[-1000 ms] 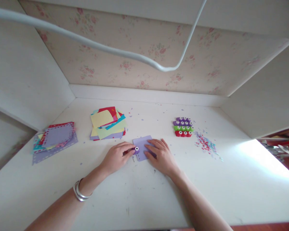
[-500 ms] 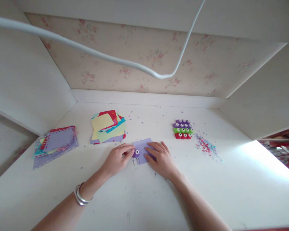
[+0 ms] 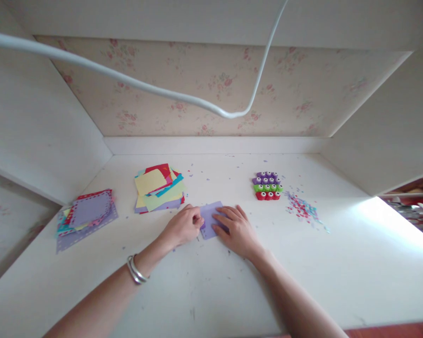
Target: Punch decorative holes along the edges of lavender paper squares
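A small purple paper punch (image 3: 203, 225) sits at the left edge of a lilac sheet of paper (image 3: 212, 217). My left hand (image 3: 184, 225) is closed over the punch, fingers curled, and hides most of it. Spread across the right part of the sheet, the fingers of my right hand (image 3: 235, 228) hold it flat against the white table. My right hand is open and grips nothing. Small punched holes cannot be made out clearly at the covered edge.
A pile of coloured paper (image 3: 160, 190) lies behind my left hand. Farther left are sheets with punched borders (image 3: 88, 211). To the right stand several purple, green and red punches (image 3: 267, 186) beside scattered confetti (image 3: 303, 209). A white cable (image 3: 144, 87) hangs across the upper view.
My left hand has shifted from pinching the punch at its side to curling over its top, covering its white-and-black button. My right hand stays on the lilac sheet.
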Motion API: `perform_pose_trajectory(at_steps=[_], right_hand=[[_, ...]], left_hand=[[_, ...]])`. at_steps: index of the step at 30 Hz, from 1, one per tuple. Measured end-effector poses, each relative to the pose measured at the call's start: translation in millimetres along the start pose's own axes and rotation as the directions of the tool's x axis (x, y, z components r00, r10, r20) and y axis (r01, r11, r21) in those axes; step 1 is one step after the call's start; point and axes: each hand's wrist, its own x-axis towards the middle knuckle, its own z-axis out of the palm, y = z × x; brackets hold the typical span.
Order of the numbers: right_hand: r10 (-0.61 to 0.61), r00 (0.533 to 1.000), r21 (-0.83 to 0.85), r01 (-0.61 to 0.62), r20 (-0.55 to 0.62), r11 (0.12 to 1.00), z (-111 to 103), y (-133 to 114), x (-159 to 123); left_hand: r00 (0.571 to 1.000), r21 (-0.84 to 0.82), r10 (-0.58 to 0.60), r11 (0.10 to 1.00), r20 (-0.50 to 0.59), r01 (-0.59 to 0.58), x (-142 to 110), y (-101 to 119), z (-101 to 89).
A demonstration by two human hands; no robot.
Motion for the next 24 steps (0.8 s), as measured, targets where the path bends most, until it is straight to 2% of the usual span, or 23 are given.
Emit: perform_pose_trajectory(at_steps=[4,9,15,20,24], right_hand=[[-0.001,1.0,0.004,0.001,-0.008,1.0,0,-1,-1],[-0.006,0.999,0.013,0.007,-0.042,1.0,-2,-3,-3],[0.006,1.0,0.03,-0.005,-0.022,1.0,-5,-2,-3],[0.011,1.0,0.044,-0.01,-0.011,0.999,-4,1,-2],[0.005,1.0,0.045,-0.004,-0.01,0.999,-4,1,-1]], left_hand=[[0.999,0.018,0.006,1.0,0.032,-0.007,7,4,-2.8],[0.998,-0.006,0.036,0.999,0.043,-0.036,-1,8,-10.7],[0.996,-0.041,0.052,0.998,0.068,-0.049,-18,-12,-25.3],[0.999,0.073,-0.008,0.997,-0.038,0.01,-31,-33,-41.3],[0.991,0.2,-0.047,0.977,-0.128,0.073,-40,-34,-40.8]])
